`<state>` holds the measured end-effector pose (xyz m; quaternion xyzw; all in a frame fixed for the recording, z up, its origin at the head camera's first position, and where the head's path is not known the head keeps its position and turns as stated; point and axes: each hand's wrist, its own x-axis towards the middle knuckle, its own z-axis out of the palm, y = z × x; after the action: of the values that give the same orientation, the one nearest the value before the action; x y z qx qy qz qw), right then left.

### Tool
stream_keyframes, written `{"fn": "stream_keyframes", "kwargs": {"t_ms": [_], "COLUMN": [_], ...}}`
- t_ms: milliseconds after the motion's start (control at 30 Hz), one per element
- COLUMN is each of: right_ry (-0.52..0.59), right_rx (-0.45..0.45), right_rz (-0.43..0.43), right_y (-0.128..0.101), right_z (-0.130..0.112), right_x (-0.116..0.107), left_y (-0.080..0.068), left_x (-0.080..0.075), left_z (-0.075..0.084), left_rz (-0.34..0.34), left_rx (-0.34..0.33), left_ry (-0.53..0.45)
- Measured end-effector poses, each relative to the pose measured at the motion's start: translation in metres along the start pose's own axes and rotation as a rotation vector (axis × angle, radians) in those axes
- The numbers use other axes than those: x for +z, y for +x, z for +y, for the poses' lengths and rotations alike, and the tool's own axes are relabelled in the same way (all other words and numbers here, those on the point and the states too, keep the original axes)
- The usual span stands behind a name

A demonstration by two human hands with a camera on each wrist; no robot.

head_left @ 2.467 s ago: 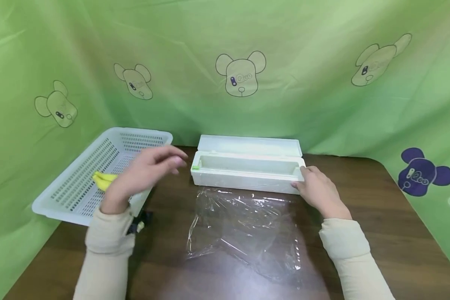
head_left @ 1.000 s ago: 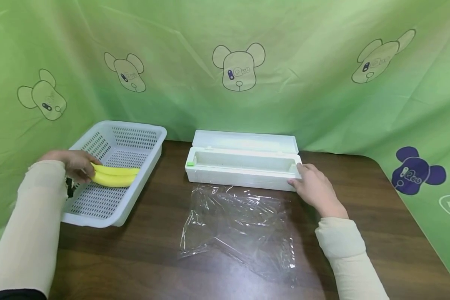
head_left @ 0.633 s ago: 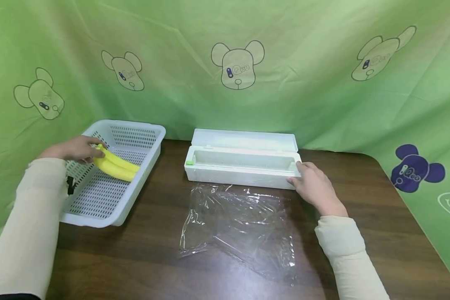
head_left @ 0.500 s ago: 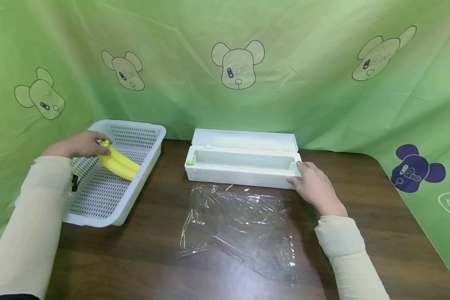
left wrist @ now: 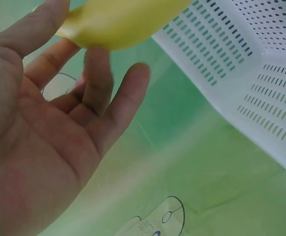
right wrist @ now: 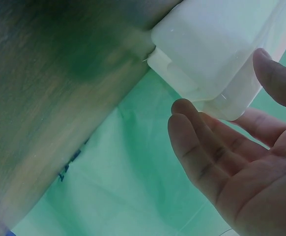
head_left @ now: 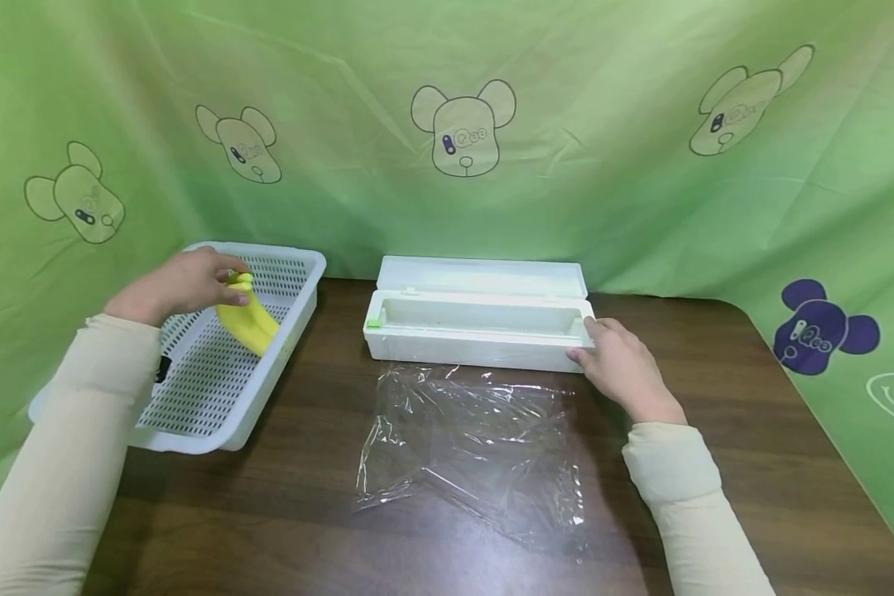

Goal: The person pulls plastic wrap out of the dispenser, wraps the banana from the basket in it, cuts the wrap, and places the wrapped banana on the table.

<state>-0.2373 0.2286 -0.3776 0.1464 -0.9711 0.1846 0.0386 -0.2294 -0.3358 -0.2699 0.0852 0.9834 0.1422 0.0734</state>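
My left hand (head_left: 182, 285) pinches a pair of yellow bananas (head_left: 249, 327) by the stem end, thumb on the near side. They hang tilted within the white perforated basket (head_left: 268, 372), lower ends hidden behind its right wall. The left wrist view shows a banana (left wrist: 126, 22) between thumb and fingers. At the right end of a long white cling film dispenser (head_left: 477, 352), my right hand (head_left: 629, 364) holds the corner, thumb against the front and fingers at the end. The dispenser's lid stands open at the back. Clear cling film (head_left: 477, 447) spreads from its front over the table.
The brown wooden table (head_left: 745, 397) runs right up to a green curtain (head_left: 611, 174) printed with bear heads behind and at both sides. A small green slider (head_left: 374, 324) sits on the dispenser's left end.
My left hand went into the basket, took the bananas by their stems, and has raised that end while moving rightward. My right hand has stayed at the dispenser; the cling film lies as before.
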Motion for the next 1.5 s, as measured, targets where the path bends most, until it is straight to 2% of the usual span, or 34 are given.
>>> {"fn": "stream_keyframes", "kwargs": {"t_ms": [267, 533, 833, 1200, 1500], "right_ry": [-0.005, -0.01, -0.005, -0.004, 0.0], "right_rx": [-0.003, -0.012, -0.003, -0.012, -0.007], "right_rz": [0.002, 0.012, 0.0, 0.005, 0.0], "right_y": [0.0, 0.0, -0.001, -0.001, -0.001], "right_z": [0.0, 0.001, 0.0, 0.002, 0.002], "right_x": [0.001, 0.0, -0.001, 0.0, -0.001], "left_y": [-0.001, 0.001, -0.007, -0.024, -0.032], "left_x": [0.002, 0.001, -0.011, -0.039, -0.047], "left_z": [0.008, 0.009, 0.013, 0.03, 0.041], "left_rz": [0.015, 0.023, 0.041, 0.138, 0.223], "left_rx": [0.002, 0.023, 0.032, 0.046, 0.046], "left_ry": [0.006, -0.009, 0.034, 0.048, 0.033]}}
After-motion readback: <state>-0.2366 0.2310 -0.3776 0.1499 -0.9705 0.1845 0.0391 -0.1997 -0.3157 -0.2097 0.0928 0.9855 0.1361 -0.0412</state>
